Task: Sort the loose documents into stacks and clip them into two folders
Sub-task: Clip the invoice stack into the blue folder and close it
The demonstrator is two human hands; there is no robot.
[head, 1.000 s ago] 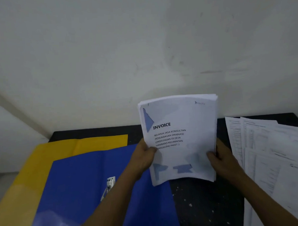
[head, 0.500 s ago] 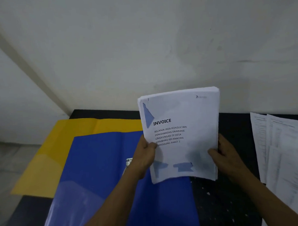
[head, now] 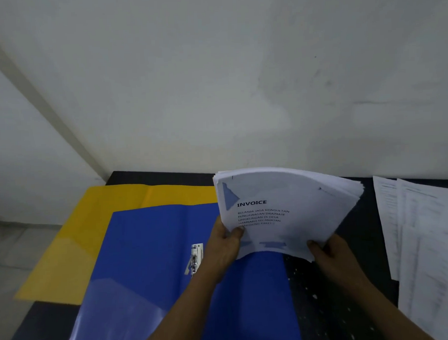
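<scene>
Head view, one entry per item, places given from the blue folder [head: 149, 250].

1. Invoice stack [head: 291, 213]: in the air above the blue folder's right half, not yet laid down. Changed: a second ago I held it upright and squared; now it bows, and its top right corner fans out to the right, sheet edges showing in steps. I judge the sheets are being loosened or checked, so they need squaring again before they go under the clip.
2. My left hand [head: 225, 249]: thumb pressed on the cover at the stack's left edge, fingers behind, pinching it, as before.
3. My right hand [head: 331, 252]: thumb on the lower right corner, fingers curled behind, gripping it.
4. Metal clip [head: 196, 257]: on the blue folder, just left of my left wrist; whether it is raised I cannot tell.
5. Yellow folder [head: 92, 227]: open under the blue folder, showing behind and to the left of it; its left part appears to hang past the table edge.
6. Loose sheets [head: 426, 238]: overlapped, well right of the blue folder, still unsorted.
7. Table [head: 326, 306]: a dark bare strip between the blue folder's right edge and the loose sheets, room to tap the stack.
8. Wall [head: 214, 80]: close behind the folders, so little room rearward.
</scene>
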